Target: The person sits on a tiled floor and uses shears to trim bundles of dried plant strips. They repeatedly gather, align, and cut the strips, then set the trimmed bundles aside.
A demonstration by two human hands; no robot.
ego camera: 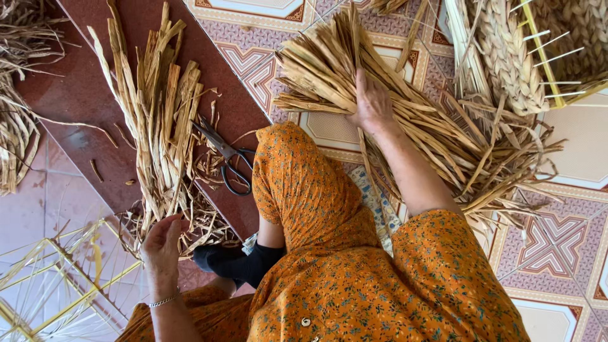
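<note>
1. Big bundle of pale dried flat reed strips (405,120) lies on the patterned tile floor (557,240) at 1 o'clock. Long axis is diagonal, from 11 o'clock (neat cut ends, near top centre) down to 4 o'clock (ragged, splayed ends).
2. Right hand (372,101) rests palm-down on top of that bundle near its upper third, fingers pointing to 12 o'clock. Fingers are spread flat and pressing; whether they curl around any strips, I cannot tell.
3. Second, thinner bunch of dried reed strips (158,120) sits at 10 o'clock on a dark red-brown smooth floor slab (82,95). Long axis is near vertical, tips fanning toward 12 o'clock, lower ends gathered at 7 o'clock.
4. Left hand (162,247) is at the lower end of this bunch, fingers loosely curled and touching the strip ends. Not clamped; the hand looks half open.
5. Black-handled metal scissors (225,158) lie just right of the thin bunch, blades toward 11 o'clock, handle loops toward 5 o'clock, touched by neither hand.
6. Person wears an orange floral dress (354,278) and a thin silver bracelet (163,301) on the left wrist.
7. Plaited straw basket on a yellow wire frame (538,57) at 2 o'clock, beyond the big bundle.
8. Bare yellow wire frame (57,285) at 8 o'clock; loose straw heap (16,114) at 9 o'clock.
</note>
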